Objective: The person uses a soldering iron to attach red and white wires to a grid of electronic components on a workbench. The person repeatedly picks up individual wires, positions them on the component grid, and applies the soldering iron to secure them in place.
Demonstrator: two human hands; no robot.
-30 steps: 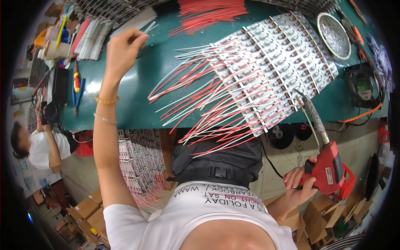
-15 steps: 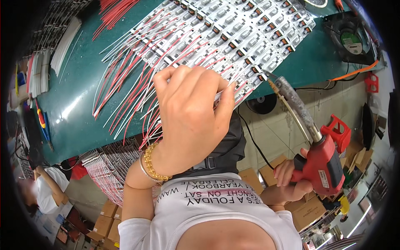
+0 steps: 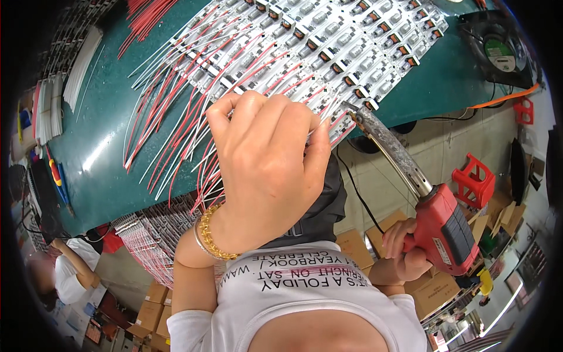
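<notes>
My left hand (image 3: 264,161) is closed in a pinch over the near edge of a panel of circuit boards (image 3: 319,44). A white wire (image 3: 332,107) runs out past its thumb and index fingertips, which hide the grip itself. Many red and white wires (image 3: 170,132) trail from the panel, some passing beneath this hand. My right hand (image 3: 406,252) is wrapped round the handle of a red pistol-shaped soldering gun (image 3: 444,232). Its dark tip reaches the panel's lower right corner, just right of my left fingertips; whether it touches a board I cannot tell.
The panel lies on a green tabletop (image 3: 99,193). A black fan (image 3: 498,56) stands at far right, with a screwdriver (image 3: 57,176) at left. Red wires (image 3: 143,20) lie at the back. Beyond the table are a red stool (image 3: 474,180), cardboard boxes (image 3: 352,249) and another person (image 3: 76,267).
The soldering gun has moved left, bringing its tip from beyond the panel's corner onto it, close to my left fingertips. My left hand keeps its pinch, shifted slightly left.
</notes>
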